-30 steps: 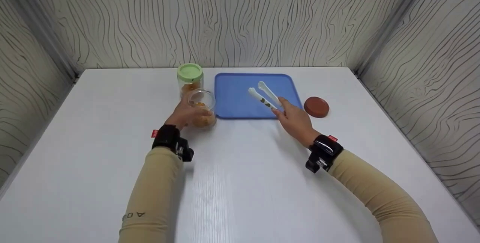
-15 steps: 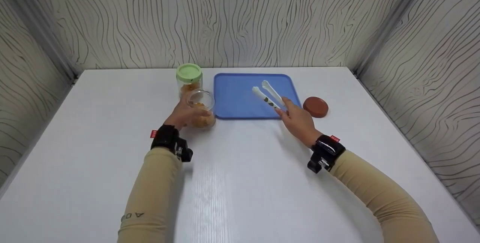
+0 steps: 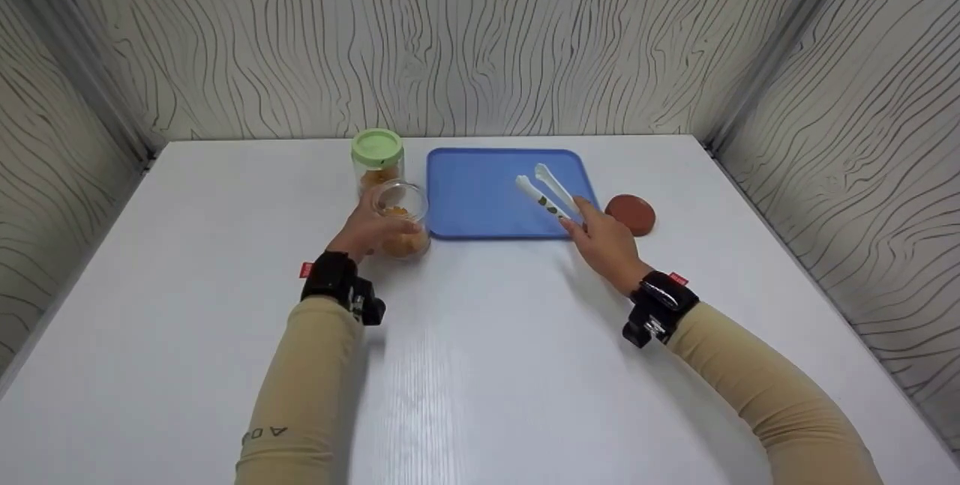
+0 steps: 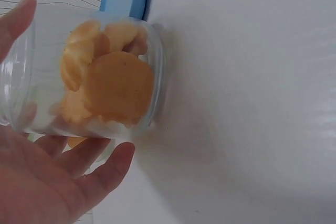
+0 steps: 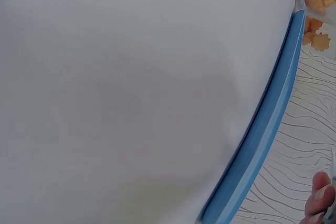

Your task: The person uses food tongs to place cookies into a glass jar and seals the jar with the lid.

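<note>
My left hand (image 3: pixel 367 229) grips a clear lidless jar (image 3: pixel 401 215) around its side, left of the blue tray. Several orange, flower-edged crackers or cookies (image 4: pixel 119 87) lie in its lower part, shown closely in the left wrist view. White tongs (image 3: pixel 545 203) with dark green marks are held in my right hand (image 3: pixel 606 243), above the tray's right front. Their tips stand apart, with nothing between them. In the right wrist view, only a few fingertips (image 5: pixel 319 198) show at the lower right edge.
The blue tray (image 3: pixel 480 200) lies at the back middle of the white table (image 3: pixel 480 365). A second jar with a green lid (image 3: pixel 377 148) stands behind the held one. A round reddish-brown lid (image 3: pixel 631 214) sits right of the tray. Patterned walls enclose the back and sides.
My right hand and the tongs have shifted a little to the right over the tray. The left hand keeps its hold on the jar in the same place.
</note>
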Demonstrator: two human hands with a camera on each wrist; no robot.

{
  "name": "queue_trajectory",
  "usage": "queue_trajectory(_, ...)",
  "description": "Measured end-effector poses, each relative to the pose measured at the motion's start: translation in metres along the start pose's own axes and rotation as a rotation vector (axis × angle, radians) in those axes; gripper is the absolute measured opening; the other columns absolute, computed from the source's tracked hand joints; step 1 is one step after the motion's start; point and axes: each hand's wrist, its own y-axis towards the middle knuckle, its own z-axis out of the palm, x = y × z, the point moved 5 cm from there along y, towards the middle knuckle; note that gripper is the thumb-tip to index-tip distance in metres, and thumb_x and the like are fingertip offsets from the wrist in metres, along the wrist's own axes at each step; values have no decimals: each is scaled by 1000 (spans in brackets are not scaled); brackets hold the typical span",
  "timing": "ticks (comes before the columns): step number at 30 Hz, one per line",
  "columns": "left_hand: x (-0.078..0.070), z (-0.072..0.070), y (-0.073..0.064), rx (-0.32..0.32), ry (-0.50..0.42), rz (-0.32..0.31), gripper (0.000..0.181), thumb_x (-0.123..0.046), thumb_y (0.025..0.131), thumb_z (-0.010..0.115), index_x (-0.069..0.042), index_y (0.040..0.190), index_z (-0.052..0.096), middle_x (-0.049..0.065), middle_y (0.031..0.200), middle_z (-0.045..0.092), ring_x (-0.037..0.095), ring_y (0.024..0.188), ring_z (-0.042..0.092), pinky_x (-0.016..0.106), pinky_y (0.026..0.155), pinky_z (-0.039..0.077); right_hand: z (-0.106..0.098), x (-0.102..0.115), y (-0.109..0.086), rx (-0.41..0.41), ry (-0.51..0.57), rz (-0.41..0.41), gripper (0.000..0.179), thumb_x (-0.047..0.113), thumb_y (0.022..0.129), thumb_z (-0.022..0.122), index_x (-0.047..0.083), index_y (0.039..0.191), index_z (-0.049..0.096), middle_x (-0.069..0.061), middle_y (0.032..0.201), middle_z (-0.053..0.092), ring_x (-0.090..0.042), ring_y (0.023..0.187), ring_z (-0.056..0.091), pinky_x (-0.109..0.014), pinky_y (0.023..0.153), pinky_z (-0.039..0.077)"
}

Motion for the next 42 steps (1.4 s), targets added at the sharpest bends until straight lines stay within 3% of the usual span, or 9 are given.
queue_trajectory(5, 0, 0, -1, -2, -13, 5, 104, -26, 80, 82, -22, 160, 15, 12, 164, 21, 32, 146, 26, 56, 116, 26, -2, -3, 0, 6, -10, 10, 59, 33, 103, 54, -6, 146, 44, -12, 78, 57, -27, 72, 55, -37, 62, 40)
queue_trajectory(13, -1, 0, -3, 5, -30, 0, 106, -25, 80, 82, -22, 160, 14, 11, 167, 13, 33, 149, 21, 54, 119, 22, -5, -14, -1, 17, -13, 67, 59, 32, 103, 54, -6, 147, 43, -14, 83, 56, -30, 80, 55, -42, 71, 42)
queue_trajectory(23, -2, -1, -7, 17, -37, 1, 104, -25, 82, 81, -21, 161, 14, 14, 167, 13, 33, 149, 21, 54, 120, 22, -7, -24, -1, 40, -3, 72, 59, 32, 103, 53, -5, 148, 42, -15, 85, 56, -29, 81, 55, -42, 73, 42)
queue_trajectory(28, -4, 0, -8, 15, -29, 4, 104, -24, 82, 81, -20, 161, 13, 16, 166, 14, 33, 148, 23, 53, 119, 23, -9, -30, -1, 38, -6, 82, 59, 31, 103, 53, -6, 147, 42, -27, 109, 65, -35, 93, 58, -51, 85, 46)
queue_trajectory(32, -5, 0, -8, 10, -20, 21, 102, -23, 83, 79, -19, 161, 13, 17, 165, 15, 34, 146, 25, 56, 116, 28, -9, -34, 0, 46, -12, 84, 59, 32, 104, 53, -5, 148, 41, -30, 127, 62, -37, 100, 59, -56, 92, 46)
queue_trajectory(42, -4, 0, -6, 6, -2, 18, 105, -24, 82, 81, -19, 161, 12, 17, 166, 13, 35, 148, 23, 55, 117, 27, -11, -43, 0, 49, -44, 91, 59, 32, 104, 53, -6, 148, 42, -24, 103, 65, -34, 91, 56, -53, 88, 46)
